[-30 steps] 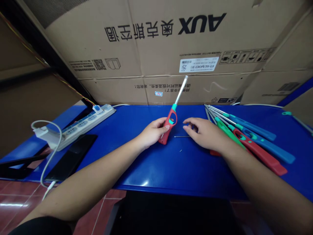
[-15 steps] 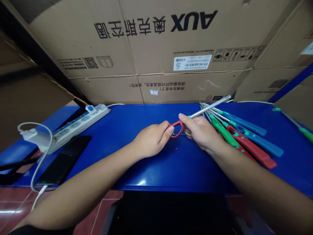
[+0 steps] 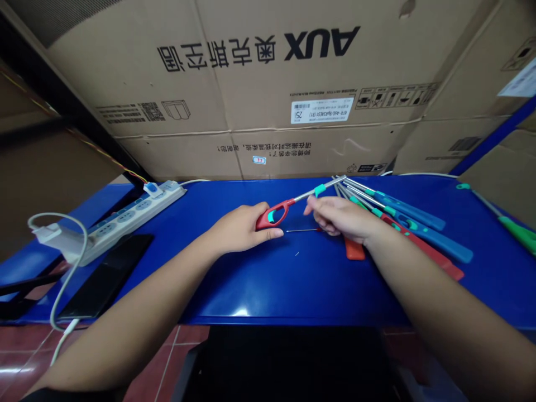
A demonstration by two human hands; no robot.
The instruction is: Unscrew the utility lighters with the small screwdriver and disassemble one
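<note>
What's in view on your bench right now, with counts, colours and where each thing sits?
Table: 1, blue, spanning the view.
Long lighter: 1, red with teal trim and metal stem, in the left hand.
Thin pin: 1, metal, on the table below the lighter.
Speck: 1, pale, on the table.
Lighter pile: at least five, blue, red and green, right of the hands.
Loose lighter: 1, green, far right.
Power strip: 1, white, left on the table.
Phone: 1, black, beside the strip.
Cardboard boxes: several, tan, behind the table.
Floor tiles: red, below the table.
Left hand: 1, gripping the lighter handle.
Right hand: 1, just under the lighter's stem; contact unclear.
</note>
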